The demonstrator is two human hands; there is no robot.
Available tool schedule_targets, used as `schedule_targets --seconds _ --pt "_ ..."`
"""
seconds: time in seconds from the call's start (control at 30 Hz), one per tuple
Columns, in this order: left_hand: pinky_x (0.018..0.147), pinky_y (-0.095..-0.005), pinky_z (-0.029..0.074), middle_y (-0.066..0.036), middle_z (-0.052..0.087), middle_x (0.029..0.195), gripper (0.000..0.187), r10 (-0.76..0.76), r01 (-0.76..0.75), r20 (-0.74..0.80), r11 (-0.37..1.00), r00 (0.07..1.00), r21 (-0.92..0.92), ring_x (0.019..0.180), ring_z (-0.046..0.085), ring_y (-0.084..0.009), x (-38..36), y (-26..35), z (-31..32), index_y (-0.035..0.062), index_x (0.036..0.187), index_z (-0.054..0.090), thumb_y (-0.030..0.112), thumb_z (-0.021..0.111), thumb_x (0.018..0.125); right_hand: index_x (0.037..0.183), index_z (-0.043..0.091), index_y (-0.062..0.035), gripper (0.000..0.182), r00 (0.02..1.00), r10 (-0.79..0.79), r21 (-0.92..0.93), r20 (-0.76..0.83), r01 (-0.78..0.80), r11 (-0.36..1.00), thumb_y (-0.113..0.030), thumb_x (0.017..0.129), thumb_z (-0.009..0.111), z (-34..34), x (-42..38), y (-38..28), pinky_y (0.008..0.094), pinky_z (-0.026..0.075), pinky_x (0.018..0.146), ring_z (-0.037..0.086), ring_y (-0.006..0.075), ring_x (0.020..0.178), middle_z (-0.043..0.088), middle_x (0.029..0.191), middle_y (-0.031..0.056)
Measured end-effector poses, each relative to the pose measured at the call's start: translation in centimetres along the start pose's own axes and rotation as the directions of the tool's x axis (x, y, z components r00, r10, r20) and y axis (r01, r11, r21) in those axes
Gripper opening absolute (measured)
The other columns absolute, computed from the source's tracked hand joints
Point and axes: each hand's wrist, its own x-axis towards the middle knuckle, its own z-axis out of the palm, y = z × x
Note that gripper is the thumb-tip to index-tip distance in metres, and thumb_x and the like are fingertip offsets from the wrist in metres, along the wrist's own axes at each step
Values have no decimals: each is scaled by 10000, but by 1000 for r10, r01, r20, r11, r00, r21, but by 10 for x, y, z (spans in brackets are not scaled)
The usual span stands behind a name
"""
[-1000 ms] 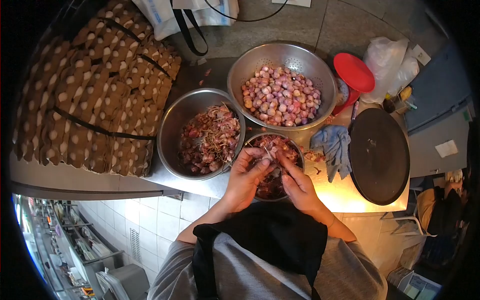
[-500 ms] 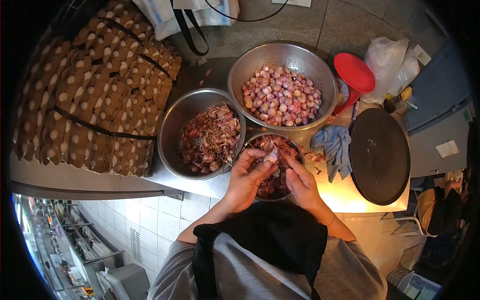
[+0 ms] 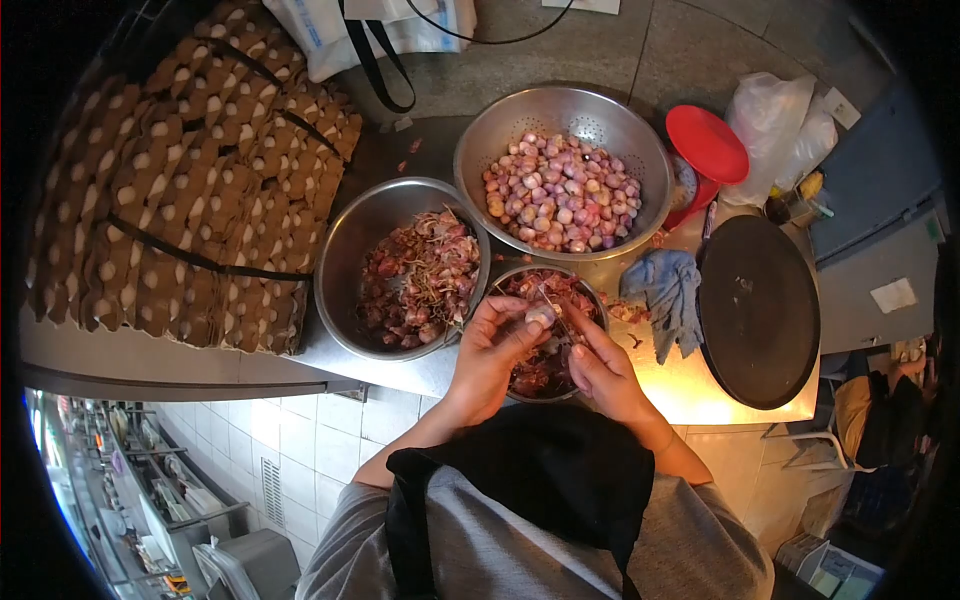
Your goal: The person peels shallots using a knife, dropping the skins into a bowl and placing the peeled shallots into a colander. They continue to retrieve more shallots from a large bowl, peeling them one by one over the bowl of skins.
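Between the fingertips of my left hand (image 3: 485,358) is a pale pink shallot (image 3: 540,316). My right hand (image 3: 608,376) is closed beside it, gripping what looks like a small knife (image 3: 552,302); only its thin blade shows, against the shallot, and the handle is hidden. Both hands are over a small metal bowl (image 3: 540,398) holding reddish-brown skins. To the left, a larger steel bowl (image 3: 335,315) contains unpeeled shallots with dry roots and skins. Behind the hands, a steel colander (image 3: 480,130) holds many peeled shallots.
Stacked egg trays (image 3: 190,190) fill the left side. On the right lie a blue cloth (image 3: 662,295) and a round black pan (image 3: 760,320). A red scale (image 3: 708,145) and plastic bags (image 3: 770,125) stand farther back. Loose skins (image 3: 630,312) lie on the metal table (image 3: 700,395).
The shallot has shifted slightly down in my left fingers. My right fingers and the thin blade have turned a little against it. The bowls have stayed put.
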Motion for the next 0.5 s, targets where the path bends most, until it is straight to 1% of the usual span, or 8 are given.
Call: schedule_targets --seconds 0.07,0.17,0.27,0.37,0.5 --pt "866 -319 446 -62 530 1018 182 18 -18 20 999 1000 27 1006 520 -168 0 -1 -2 57 992 444 2 517 835 1342 269 -78 445 1000 -9 20 13 8 1000 -153 920 388 -1 2 4 168 283 471 316 40 513 343 630 -49" --pt "860 -314 450 -70 533 1040 180 3 -4 24 1000 1000 27 1006 525 -169 0 0 -2 57 989 445 8 522 834 1322 305 -58 421 999 -44 -15 -10 44 999 -169 924 387 -5 4 10 168 290 471 328 40 509 359 630 -42" --pt "858 -317 452 -82 536 1062 166 -19 19 29 1000 999 -21 999 533 -173 0 -1 -2 55 983 444 16 516 839 1303 333 -40 405 999 -14 -1 -32 14 1000 -183 928 385 -7 3 7 167 297 474 341 42 513 372 631 -36" --pt "866 -304 443 -82 533 1060 166 -50 56 65 993 997 -107 1007 527 -172 -1 1 -1 55 1005 437 19 495 853 1301 336 -37 402 998 -4 -8 -70 4 1000 -183 929 383 -8 4 8 167 299 476 341 41 510 370 624 -37" --pt "873 -308 440 -71 536 1045 143 -99 111 73 977 992 -184 993 531 -165 1 4 -1 55 1013 464 42 474 871 1302 334 -41 402 998 2 12 -65 -1 1000 -178 928 383 -6 4 4 168 300 474 339 43 509 365 621 -36"
